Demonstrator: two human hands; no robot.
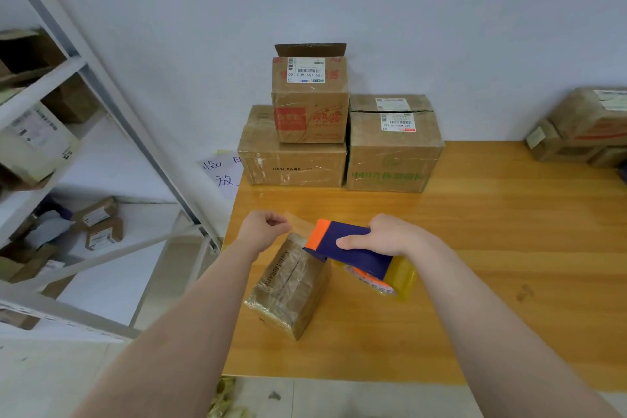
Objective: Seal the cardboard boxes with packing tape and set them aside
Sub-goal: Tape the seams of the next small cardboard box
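Cardboard box (288, 285), small and wrapped in clear tape, lies just left of centre in the lower half of the frame, on the wooden table (509, 248). At the far left stands metal shelving (61, 78) holding more cartons. The left hand (261, 231) pinches the free end of a tape strip (300, 222) between thumb and curled fingers, just above the box's far end. To its right, the right hand (390, 236) is wrapped round a blue and orange tape dispenser (346, 244), with the yellowish roll (403, 278) beneath. Behind, three stacked boxes (295, 159) stand against the wall. More boxes (583, 125) sit at the right edge.
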